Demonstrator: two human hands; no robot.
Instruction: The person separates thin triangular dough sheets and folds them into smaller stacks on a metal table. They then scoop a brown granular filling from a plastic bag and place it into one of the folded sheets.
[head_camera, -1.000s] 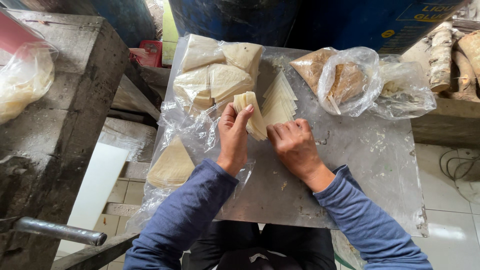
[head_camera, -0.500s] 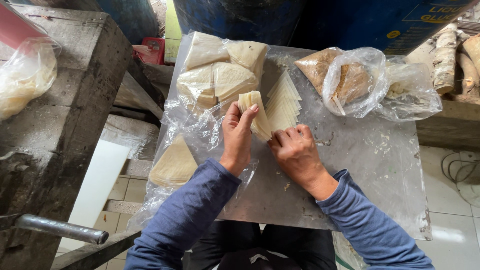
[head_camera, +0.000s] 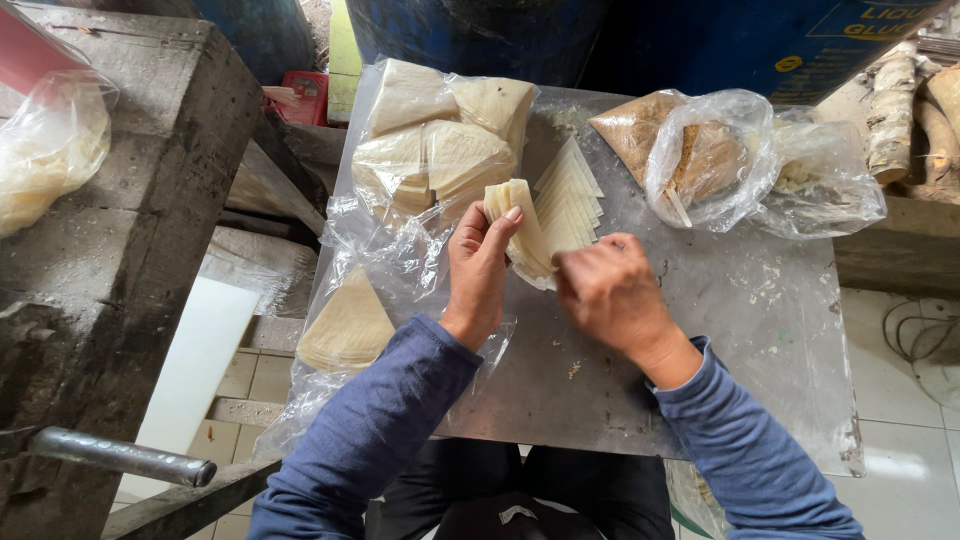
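both hands have edged apart since half a second ago, the right hand (head_camera: 608, 292) drawing back toward the near edge of the counter (head_camera: 740, 340) while the left hand (head_camera: 480, 268) stays raised with the folded stack. left hand grips a stack of pale wrappers (head_camera: 517, 222), thumb on top, fingers behind and hidden. right hand is curled in a loose fist at the stack's lower end; its fingertips are turned under, so i cannot tell whether it pinches a sheet or only touches it. just beyond the stack, a fan of wrappers (head_camera: 572, 195) lies flat on the counter, its near corner covered by the hands.

left of the fan, a clear bag (head_camera: 440, 140) holds more triangular wrapper bundles; how many is hard to make out through the creased plastic. nearer than that bag, one triangle bundle (head_camera: 348, 328) sits under loose plastic at the counter's left edge. right of the fan, a clear bag of brown filling (head_camera: 690, 150) lies open, and beside it another bag (head_camera: 830, 190) with pale contents too blurred to tell. behind the counter stand blue drums (head_camera: 640, 40), cut off by the top edge; one bears a label with yellow lettering, only partly in view. far left of the counter, a concrete block (head_camera: 130, 200) carries a further plastic bag (head_camera: 45, 150).
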